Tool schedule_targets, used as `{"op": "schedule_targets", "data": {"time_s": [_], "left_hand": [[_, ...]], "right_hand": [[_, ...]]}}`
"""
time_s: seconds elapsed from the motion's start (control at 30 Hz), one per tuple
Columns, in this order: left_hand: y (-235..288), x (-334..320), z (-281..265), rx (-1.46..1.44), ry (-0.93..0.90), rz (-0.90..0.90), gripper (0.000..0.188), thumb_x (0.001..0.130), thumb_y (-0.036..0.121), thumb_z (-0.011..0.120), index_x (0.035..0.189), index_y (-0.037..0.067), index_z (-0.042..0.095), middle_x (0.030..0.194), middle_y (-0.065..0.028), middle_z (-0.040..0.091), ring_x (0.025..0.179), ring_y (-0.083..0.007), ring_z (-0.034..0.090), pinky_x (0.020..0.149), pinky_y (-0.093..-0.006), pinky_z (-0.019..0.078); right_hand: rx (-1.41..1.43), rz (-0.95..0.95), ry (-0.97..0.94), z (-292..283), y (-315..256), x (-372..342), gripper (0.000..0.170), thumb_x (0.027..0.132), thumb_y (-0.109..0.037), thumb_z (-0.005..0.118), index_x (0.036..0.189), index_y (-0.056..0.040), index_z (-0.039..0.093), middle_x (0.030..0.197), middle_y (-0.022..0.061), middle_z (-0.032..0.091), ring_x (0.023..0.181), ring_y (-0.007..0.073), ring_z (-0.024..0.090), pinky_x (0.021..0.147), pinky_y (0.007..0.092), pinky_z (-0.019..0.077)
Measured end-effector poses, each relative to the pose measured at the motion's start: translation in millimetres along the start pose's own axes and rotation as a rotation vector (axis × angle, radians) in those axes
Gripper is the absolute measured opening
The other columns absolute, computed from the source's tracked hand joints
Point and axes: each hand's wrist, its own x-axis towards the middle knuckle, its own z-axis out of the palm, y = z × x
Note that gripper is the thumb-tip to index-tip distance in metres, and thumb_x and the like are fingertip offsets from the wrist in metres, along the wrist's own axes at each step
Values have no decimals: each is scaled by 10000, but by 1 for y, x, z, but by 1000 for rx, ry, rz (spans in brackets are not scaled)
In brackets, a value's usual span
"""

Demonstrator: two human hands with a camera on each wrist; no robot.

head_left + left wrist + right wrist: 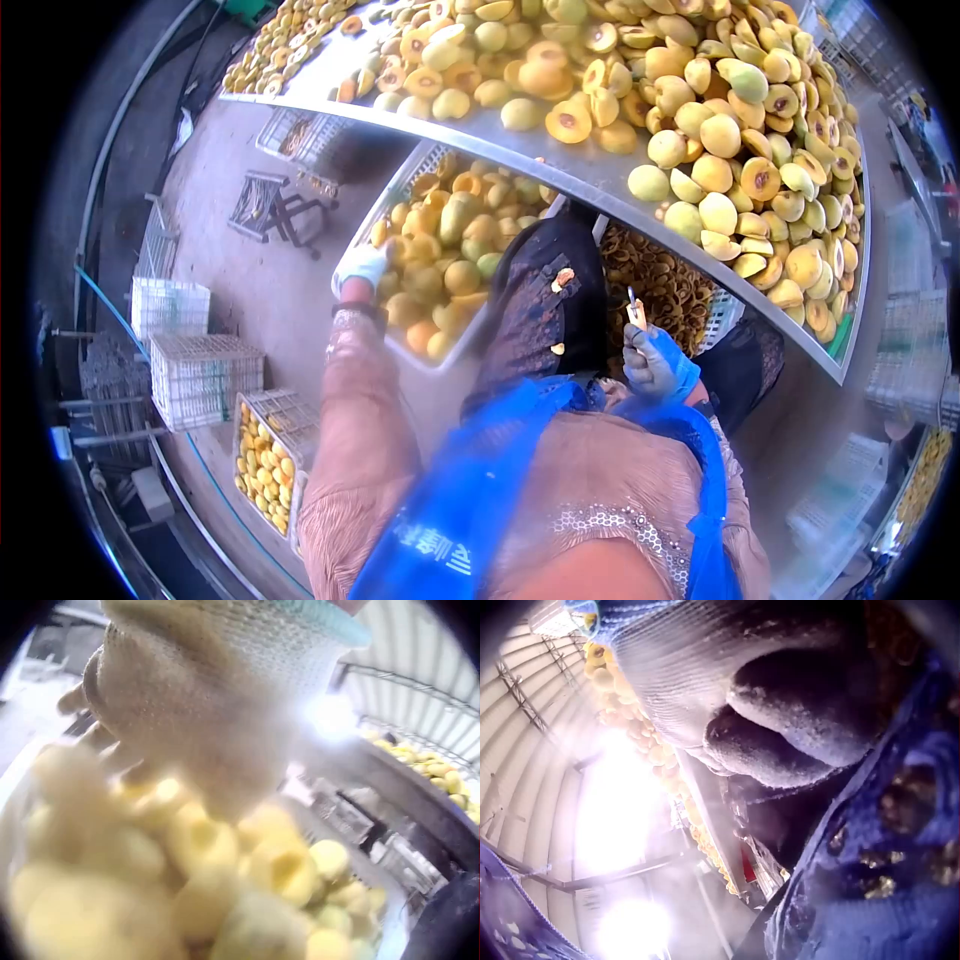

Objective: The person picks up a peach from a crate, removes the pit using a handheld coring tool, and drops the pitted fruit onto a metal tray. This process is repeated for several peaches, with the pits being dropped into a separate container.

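My left hand [362, 264], in a pale knit glove, hangs over the left rim of a white crate [455, 362] filled with yellow peach halves [462, 276]. In the left wrist view its fingers [97, 739] are spread loosely just above the blurred fruit, with nothing visibly gripped. My right hand [655, 365], in a grey glove with a blue cuff, grips a short tool [636, 312] with a pale handle and a metal tip pointing up. In the right wrist view, that hand's curled fingers [780, 742] show, but the tool is hidden.
A metal-edged table [640, 205] heaped with cut peaches [720, 140] spans the front. Beneath it a crate holds brown scraps [655, 270]. Fruit bits [563, 280] lie on my dark trouser leg. At left stand a folding stool [265, 207], white crates [205, 375] and a fruit-filled crate [265, 470].
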Motion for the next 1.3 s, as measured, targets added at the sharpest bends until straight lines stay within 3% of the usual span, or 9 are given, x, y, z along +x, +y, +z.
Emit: {"op": "schedule_targets", "data": {"time_s": [0.13,0.23,0.4,0.6,0.73,0.83,0.93,1.1,1.3], "left_hand": [[102,-7,-105,105,778,512,350,957,210,482,1298,179,554,1044,-157,605,939,-356,623,752,-444,520],[208,18,-130,-480,628,676,468,918,404,536,1183,25,604,1157,-205,633,1111,-355,591,930,-416,471],[334,60,-88,-224,348,1049,520,867,303,655,1309,60,529,1134,-143,627,938,-272,648,816,-365,524],[341,-49,-111,-1343,-259,561,464,856,219,655,1261,40,519,1063,-53,601,940,-169,614,598,-293,500],[321,-86,-91,-1503,-171,802,364,974,308,478,1158,10,578,1012,-94,616,676,-176,602,502,-262,451],[303,-143,-96,-1516,-324,790,404,934,176,589,1293,4,519,1200,-151,587,1023,-215,617,716,-315,538],[305,-151,-57,-1034,537,1095,332,985,236,501,1180,-29,550,1054,-141,595,933,-207,622,722,-305,524],[311,-212,-63,-1715,-179,628,370,1017,347,496,993,-3,613,840,-26,609,804,-93,544,711,-258,458],[320,-215,-35,-1814,-15,656,378,1027,393,472,991,42,609,832,40,552,759,-50,478,694,-219,415]], "right_hand": [[-46,-56,31,-10,3,-4,212,1001,-283,548,847,-173,454,565,-67,351,386,39,296,333,209,193],[-29,-72,44,-9,-2,-5,216,1004,-281,541,848,-163,452,569,-69,351,388,37,292,334,209,190],[-1,-102,78,-9,-4,-11,155,1002,-250,545,899,-171,460,611,-52,375,436,43,308,362,190,223],[-194,-293,94,14,-29,-32,220,1007,-299,533,866,-157,441,577,-55,376,397,45,332,340,204,240],[-305,-431,-15,50,-53,-45,287,1004,-358,535,835,-147,438,595,-44,375,389,52,345,331,202,251],[-297,-425,-24,78,-62,-50,305,988,-386,556,893,-126,428,601,-43,393,394,47,352,332,203,266],[-630,-542,35,80,-63,-52,214,984,-267,551,1074,-73,549,725,-14,546,587,89,525,518,245,430],[-385,-482,18,95,-53,-59,277,985,-240,540,1126,-5,579,924,36,650,765,88,595,664,259,496],[-392,-442,51,93,-38,-59,320,973,-255,538,1117,28,580,922,65,651,787,110,598,673,271,494]]}}
